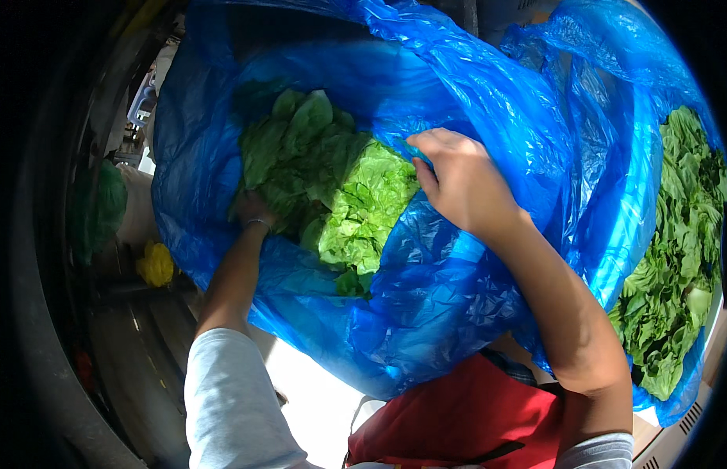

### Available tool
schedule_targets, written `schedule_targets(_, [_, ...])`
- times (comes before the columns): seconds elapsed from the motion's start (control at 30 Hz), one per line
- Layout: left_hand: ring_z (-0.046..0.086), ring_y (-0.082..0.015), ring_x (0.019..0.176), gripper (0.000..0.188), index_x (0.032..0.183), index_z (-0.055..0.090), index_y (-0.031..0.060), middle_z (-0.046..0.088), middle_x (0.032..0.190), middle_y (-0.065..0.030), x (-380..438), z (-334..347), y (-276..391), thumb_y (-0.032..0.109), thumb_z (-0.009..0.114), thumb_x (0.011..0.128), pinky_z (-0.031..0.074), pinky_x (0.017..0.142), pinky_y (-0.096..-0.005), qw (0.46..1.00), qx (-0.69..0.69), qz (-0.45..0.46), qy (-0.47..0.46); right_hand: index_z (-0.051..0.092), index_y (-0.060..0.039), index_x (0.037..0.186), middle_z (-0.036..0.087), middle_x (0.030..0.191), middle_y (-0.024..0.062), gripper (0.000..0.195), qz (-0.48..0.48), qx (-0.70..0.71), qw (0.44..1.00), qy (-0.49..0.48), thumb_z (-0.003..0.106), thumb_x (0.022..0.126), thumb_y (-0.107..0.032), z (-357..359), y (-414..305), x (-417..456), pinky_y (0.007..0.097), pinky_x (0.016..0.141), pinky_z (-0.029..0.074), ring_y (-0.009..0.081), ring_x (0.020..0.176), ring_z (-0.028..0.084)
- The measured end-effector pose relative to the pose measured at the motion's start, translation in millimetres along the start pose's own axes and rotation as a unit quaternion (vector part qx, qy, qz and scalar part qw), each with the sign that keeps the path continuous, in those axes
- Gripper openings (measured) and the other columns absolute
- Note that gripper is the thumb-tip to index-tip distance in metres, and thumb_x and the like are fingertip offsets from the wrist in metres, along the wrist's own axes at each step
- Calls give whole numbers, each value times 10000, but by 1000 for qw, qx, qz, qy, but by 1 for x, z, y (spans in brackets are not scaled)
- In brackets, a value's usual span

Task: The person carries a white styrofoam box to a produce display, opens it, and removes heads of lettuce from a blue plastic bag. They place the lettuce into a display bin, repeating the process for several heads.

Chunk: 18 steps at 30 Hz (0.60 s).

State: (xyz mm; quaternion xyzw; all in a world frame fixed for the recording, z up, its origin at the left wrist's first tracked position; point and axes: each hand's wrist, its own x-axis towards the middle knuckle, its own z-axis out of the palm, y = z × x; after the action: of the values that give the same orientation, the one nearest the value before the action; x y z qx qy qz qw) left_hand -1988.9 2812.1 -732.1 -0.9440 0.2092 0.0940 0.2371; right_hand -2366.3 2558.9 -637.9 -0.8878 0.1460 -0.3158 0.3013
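A large blue plastic bag (445, 287) gapes open before me, with a heap of lettuce leaves (369, 205) inside. Sunlight falls on the right part of the heap, and its left part is in shade. My right hand (466, 176) is at the right edge of the lettuce, with a fold of the blue plastic pinched between thumb and fingers. Down inside the bag, my left hand (255, 210) rests against the shaded left side of the leaves. Its fingers are dark and partly hidden, so its grip is unclear.
At the far right, more lettuce leaves (671, 264) lie in blue plastic. A yellow bundle (156, 265) and a green plastic bag (99, 211) are at the left. A red apron (457, 416) covers my front, close to the near side of the bag.
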Motion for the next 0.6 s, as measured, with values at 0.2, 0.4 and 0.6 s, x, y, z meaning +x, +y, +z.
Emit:
schedule_targets(0.2, [419, -327, 1302, 1286, 1448, 241, 5, 362, 1455, -205, 8, 13, -19, 522, 910, 479, 365, 1093, -400, 986, -163, 29, -4, 630, 31, 1031, 654, 994, 210, 215, -7, 21, 1000, 9, 595, 831, -39, 2, 2, 0, 445, 848, 489, 389, 931, 618])
schedule_targets(0.4, [512, -345, 1227, 1375, 1495, 14, 25, 443, 1417, -207, 13, 29, -24, 530, 878, 551, 429, 1020, -418, 996, -63, -43, -38, 607, 29, 1009, 632, 969, 214, 190, 3, 55, 998, -19, 575, 848, -66, 3, 4, 0, 463, 827, 477, 394, 918, 600])
schedule_targets(0.6, [272, -343, 1404, 1475, 1508, -111, 45, 232, 1548, -186, 22, 14, -33, 518, 896, 538, 296, 1139, -402, 994, -69, -10, -84, 600, 9, 969, 618, 922, 218, 152, 16, 41, 999, -32, 576, 846, -76, 5, 2, -1, 472, 810, 478, 401, 884, 594])
